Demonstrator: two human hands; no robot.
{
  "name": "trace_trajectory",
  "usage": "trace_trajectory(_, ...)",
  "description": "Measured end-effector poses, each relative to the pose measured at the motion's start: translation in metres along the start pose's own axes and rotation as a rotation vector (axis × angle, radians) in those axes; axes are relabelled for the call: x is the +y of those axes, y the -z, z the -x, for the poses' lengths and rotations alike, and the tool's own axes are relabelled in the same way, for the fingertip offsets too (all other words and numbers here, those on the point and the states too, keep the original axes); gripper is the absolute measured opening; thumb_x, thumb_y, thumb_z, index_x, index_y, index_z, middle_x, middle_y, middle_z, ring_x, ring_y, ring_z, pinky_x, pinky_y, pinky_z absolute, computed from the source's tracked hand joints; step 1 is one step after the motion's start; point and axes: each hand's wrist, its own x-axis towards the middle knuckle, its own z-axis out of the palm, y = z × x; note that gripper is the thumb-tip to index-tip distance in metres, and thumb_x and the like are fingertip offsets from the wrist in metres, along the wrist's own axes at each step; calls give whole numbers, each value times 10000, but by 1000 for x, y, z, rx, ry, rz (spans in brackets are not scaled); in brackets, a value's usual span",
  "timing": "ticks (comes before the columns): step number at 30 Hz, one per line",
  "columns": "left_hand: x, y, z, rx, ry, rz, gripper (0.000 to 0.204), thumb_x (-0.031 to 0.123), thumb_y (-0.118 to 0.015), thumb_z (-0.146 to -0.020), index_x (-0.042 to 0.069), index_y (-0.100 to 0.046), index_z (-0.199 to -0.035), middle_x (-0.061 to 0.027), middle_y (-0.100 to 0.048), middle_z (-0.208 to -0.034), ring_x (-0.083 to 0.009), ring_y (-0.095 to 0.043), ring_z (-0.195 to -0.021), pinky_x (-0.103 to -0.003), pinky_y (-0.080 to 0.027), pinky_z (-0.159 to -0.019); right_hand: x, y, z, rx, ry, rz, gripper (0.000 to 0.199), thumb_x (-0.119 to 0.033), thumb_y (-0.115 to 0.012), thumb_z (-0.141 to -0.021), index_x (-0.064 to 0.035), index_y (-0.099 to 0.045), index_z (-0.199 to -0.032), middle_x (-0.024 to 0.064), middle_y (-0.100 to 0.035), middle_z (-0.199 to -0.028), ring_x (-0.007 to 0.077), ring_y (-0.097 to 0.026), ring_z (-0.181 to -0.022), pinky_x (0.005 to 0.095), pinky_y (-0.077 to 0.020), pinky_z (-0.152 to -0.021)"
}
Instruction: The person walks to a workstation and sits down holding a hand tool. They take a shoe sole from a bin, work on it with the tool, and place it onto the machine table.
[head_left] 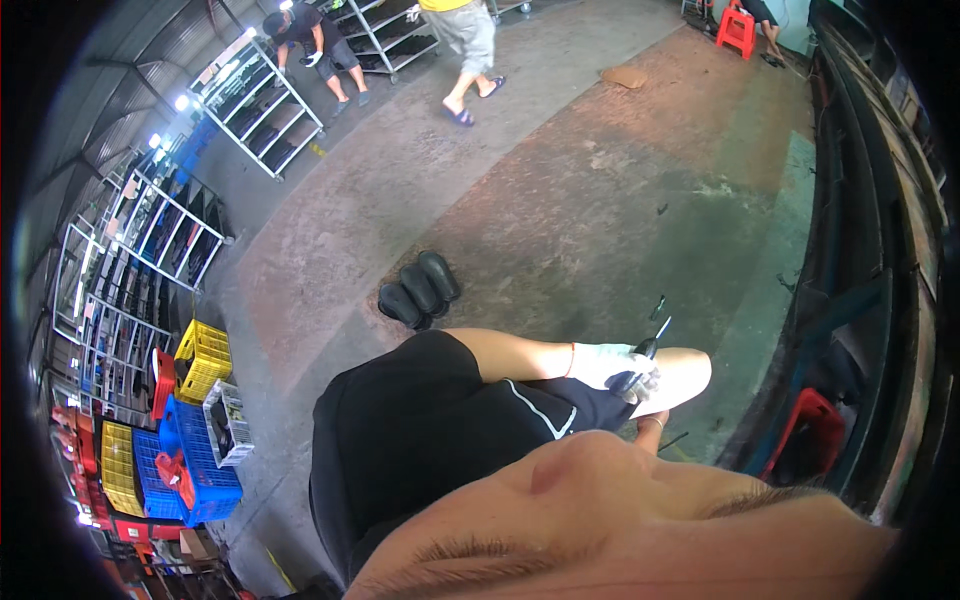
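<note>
A pale glove covers my left hand (622, 370), which rests over my bare knee with its fingers closed. In it is a slim tool (650, 348) with a dark handle and a thin, pale tip pointing away to the upper right. Another dark piece (624, 384) shows against the gloved fingers; its kind is unclear. Just below, part of my right hand (652, 428) shows with a thin band at the wrist. My own head hides most of it, so its fingers cannot be made out. A dark thin stick (674, 440) lies beside it.
Several black rounded moulded pieces (420, 288) lie on the floor. Blue crates (205, 470), a yellow crate (204, 355) and wheeled racks (260, 110) stand left. One person (312, 45) bends at a rack; another (467, 50) walks. A red bin (808, 435) sits under dark metal framework, right.
</note>
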Motion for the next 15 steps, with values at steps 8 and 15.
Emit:
trace_trajectory(8,-1,11,-7,-12,-4,22,228,137,-527,-919,11,-532,-1109,-85,-627,-963,-180,-634,-884,-291,-535,-704,-3,-5,0,-64,8,15,383,-270,-450,-918,-2,-535,-1177,127,-620,-1080,273,-605,-964,385,-505,-825)
trace_trajectory(15,1,2,-5,5,-26,-21,241,156,-532,-921,5,-539,-1109,-85,-631,-935,-168,-636,-847,-271,-524,-664,-9,-13,12,30,2,89,342,-222,-518,-883,20,-570,-1120,138,-642,-1030,277,-637,-888,396,-534,-742)
